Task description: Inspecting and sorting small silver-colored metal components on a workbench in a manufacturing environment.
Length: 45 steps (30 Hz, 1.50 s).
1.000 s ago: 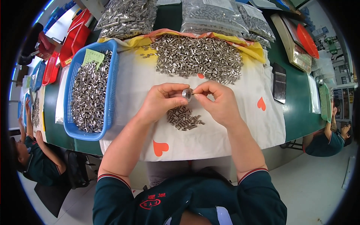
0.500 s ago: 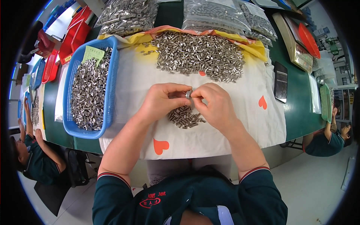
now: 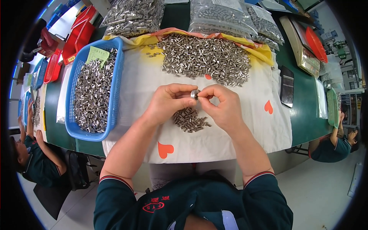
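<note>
Between the thumb and fingers of my left hand point(image 3: 167, 102) is a small shiny metal ring point(image 3: 194, 94), its opening turned toward the right. My right hand point(image 3: 225, 106) meets it from the other side, thumb and forefinger pinched at the opening. Whatever those fingertips hold is too small and covered to make out. Just below both hands, a little heap of short metal cylinders point(image 3: 190, 121) lies on the white cloth point(image 3: 134, 111). A far larger heap of similar cylinders point(image 3: 207, 57) spreads beyond them. To the left, a blue plastic basket point(image 3: 70, 103) holds many more, with a green slip on top.
Clear bags of metal parts point(image 3: 132, 17) line the back of the green table point(image 3: 306, 126). A dark phone point(image 3: 286, 86) lies at the right, near a red tray point(image 3: 315, 43). Red bins point(image 3: 82, 34) stand far left. Co-workers sit at both sides.
The ring has turned so its opening shows more. My right fingertips have shifted slightly at it, and the hand's back has rolled a little. The heaps look the same.
</note>
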Each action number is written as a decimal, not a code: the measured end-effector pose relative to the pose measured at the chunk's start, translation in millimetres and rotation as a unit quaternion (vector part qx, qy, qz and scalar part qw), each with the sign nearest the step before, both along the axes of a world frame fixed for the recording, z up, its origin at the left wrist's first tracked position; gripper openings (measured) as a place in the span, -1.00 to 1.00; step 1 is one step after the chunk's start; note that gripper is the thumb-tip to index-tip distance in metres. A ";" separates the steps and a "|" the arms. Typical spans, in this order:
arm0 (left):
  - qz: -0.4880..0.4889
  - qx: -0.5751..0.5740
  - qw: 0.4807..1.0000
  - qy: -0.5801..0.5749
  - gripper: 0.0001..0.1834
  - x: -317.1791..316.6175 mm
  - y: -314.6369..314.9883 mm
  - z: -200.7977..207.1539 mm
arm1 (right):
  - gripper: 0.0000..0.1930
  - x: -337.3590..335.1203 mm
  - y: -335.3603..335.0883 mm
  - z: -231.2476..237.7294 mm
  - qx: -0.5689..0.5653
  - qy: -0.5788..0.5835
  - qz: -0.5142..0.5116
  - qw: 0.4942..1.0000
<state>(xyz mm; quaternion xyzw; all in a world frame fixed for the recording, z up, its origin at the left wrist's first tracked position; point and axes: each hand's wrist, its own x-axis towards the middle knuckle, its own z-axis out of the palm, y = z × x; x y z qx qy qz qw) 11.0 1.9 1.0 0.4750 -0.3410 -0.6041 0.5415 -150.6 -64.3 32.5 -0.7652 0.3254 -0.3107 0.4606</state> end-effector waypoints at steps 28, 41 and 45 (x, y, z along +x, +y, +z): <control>-0.009 -0.015 0.995 -0.094 -0.63 -5.1 -4.0 5.4 | -0.95 -3.8 -4.1 -6.2 -0.098 0.016 0.004 0.995; 0.067 -0.036 0.996 -0.054 -0.66 7.4 0.3 -2.3 | -0.91 -63.3 -71.5 15.3 -0.241 0.054 -0.182 0.952; 0.044 -0.014 0.995 -0.092 -0.66 0.4 -2.8 -7.7 | -0.91 -122.0 -157.1 8.5 -0.157 0.187 -0.331 0.911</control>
